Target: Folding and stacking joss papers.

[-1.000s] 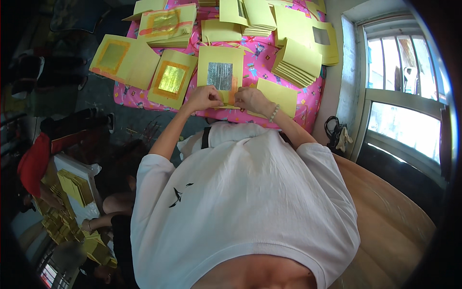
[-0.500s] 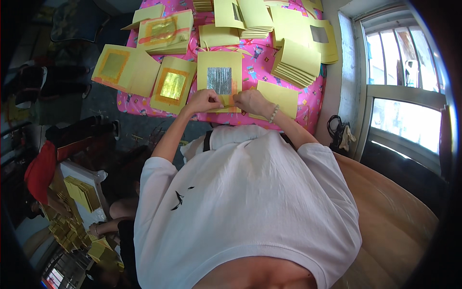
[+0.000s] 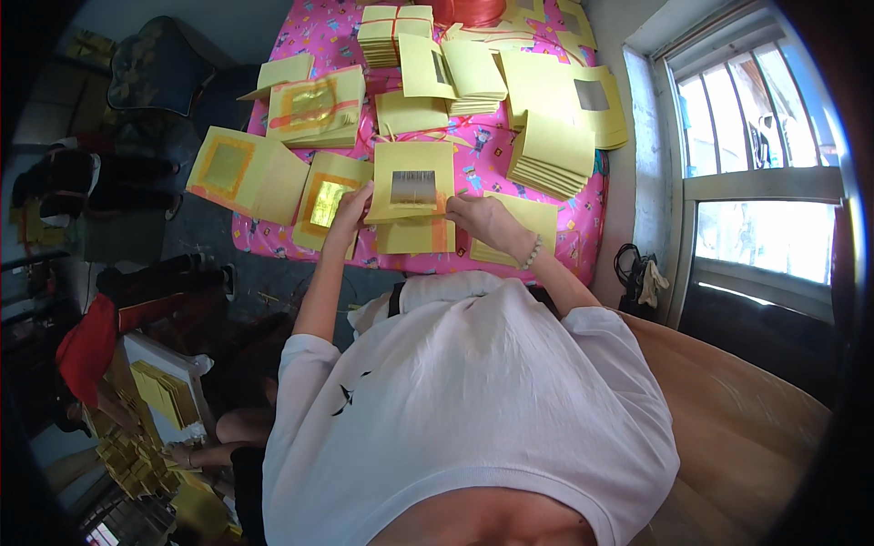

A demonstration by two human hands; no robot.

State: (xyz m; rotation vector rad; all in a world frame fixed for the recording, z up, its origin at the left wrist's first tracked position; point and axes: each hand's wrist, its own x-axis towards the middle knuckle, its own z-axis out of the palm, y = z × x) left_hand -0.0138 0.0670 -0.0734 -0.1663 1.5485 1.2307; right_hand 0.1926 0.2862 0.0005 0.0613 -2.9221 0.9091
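left hand (image 3: pixel 350 207): pinching the left edge of the yellow sheet (image 3: pixel 411 182), silver square in its middle
right hand (image 3: pixel 482 218): gripping its lower right corner
stack (image 3: pixel 553 153): plain yellow, at 2 o'clock on the pink table (image 3: pixel 473 150)

- Daylight enters through the window (image 3: pixel 760 164) on the right; its panes are blown out to near white.
- The pink cloth (image 3: pixel 510 196) and the yellow sheets (image 3: pixel 555 150) are brightly and evenly lit, colours saturated.
- The white shirt (image 3: pixel 473 400) is bright on its right side and shaded toward the left.
- The left side of the room is dim, detail lost in shadow.
- Fisheye bending curves the window frame; a black vignette rings the corners.
- Focus is fair at centre, softer toward the rim.
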